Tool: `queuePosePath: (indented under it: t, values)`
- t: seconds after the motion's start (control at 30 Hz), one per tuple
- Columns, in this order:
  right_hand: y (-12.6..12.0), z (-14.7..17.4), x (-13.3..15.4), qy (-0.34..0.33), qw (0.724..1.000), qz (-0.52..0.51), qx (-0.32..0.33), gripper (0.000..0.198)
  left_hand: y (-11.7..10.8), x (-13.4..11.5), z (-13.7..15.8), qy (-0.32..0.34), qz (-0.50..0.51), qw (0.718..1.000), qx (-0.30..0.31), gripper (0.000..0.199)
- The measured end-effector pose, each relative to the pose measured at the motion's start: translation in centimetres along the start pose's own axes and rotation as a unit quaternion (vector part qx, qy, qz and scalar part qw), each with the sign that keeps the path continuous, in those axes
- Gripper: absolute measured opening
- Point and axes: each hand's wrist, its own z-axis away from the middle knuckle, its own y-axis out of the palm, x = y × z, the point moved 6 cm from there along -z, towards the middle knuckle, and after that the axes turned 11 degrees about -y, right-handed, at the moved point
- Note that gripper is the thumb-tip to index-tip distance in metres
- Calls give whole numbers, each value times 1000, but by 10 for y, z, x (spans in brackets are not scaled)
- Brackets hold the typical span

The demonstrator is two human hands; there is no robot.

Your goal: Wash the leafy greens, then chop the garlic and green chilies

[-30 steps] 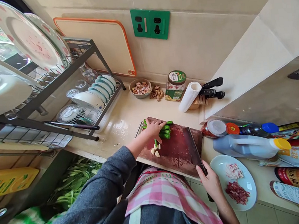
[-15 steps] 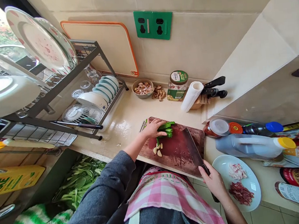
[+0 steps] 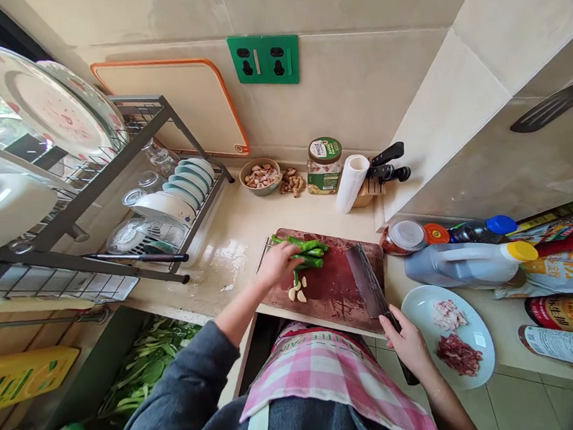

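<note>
A dark-bladed cleaver (image 3: 365, 282) rests its blade over the right side of the brown cutting board (image 3: 334, 298). My right hand (image 3: 407, 343) is wrapped round its black handle. On the left part of the board several green peppers (image 3: 310, 253) lie side by side. My left hand (image 3: 281, 263) is over their left ends, fingers loosely bent and apart, the fingertips at the peppers; whether they press on one is hard to see. Peeled garlic cloves (image 3: 301, 296) sit just below the peppers, near a green pepper stem.
Right of the board stands a plate (image 3: 409, 304) of sliced meat, with bottles and an oil jug (image 3: 446, 264) beyond. Behind are a bowl of garlic (image 3: 263, 189), ginger (image 3: 292, 182), a jar (image 3: 323, 171), paper towel (image 3: 351, 186) and knife block (image 3: 365, 198). A dish rack (image 3: 111, 163) stands left.
My left hand has drawn back to the left, uncovering more of the peppers. The cleaver has turned to show more of its blade face. The view has shifted slightly.
</note>
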Motion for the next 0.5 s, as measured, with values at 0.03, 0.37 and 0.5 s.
queuePosePath:
  t: [0.03,0.37,0.5]
  values:
    - [0,0,-1,0,1000,-6,-2,60,8,-2,13,-8,-19,999,25,32]
    - [-2,-3,4,23,1000,-6,6,64,79,0,69,-148,-112,980,69,55]
    - [-4,-1,22,-14,1000,-11,-9,54,95,-15,72,-141,-116,980,82,42]
